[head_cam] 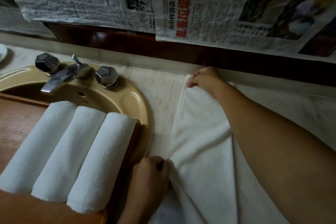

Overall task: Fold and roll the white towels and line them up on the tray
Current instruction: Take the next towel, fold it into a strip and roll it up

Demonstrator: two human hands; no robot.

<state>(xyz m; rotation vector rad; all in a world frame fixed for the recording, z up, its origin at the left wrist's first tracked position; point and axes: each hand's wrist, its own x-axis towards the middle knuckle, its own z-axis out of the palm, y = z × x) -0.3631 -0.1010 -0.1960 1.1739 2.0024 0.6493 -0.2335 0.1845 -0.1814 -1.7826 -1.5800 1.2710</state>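
Far left: wooden tray [16, 123] laid across the tan basin [134, 100], bearing three rolled white towels [76, 151] side by side, touching; chrome faucet [61, 76] behind. Centre: left hand [151, 172], just beside the tray's right edge, fingers curled and pinching the near end of the flat towel's left hem. Right of centre: flat white towel [203, 160] spread on the marble counter [160, 100], left hem drawn taut between both hands. Right: right hand [203, 78], near the back ledge, pinching the far corner of the same hem; forearm lying across the cloth. Above: newspaper sheets [200, 9] on the wall. Step in hand, by judgement: first lengthwise fold. Next move: both pinches carried rightward together, edges matched, before rolling
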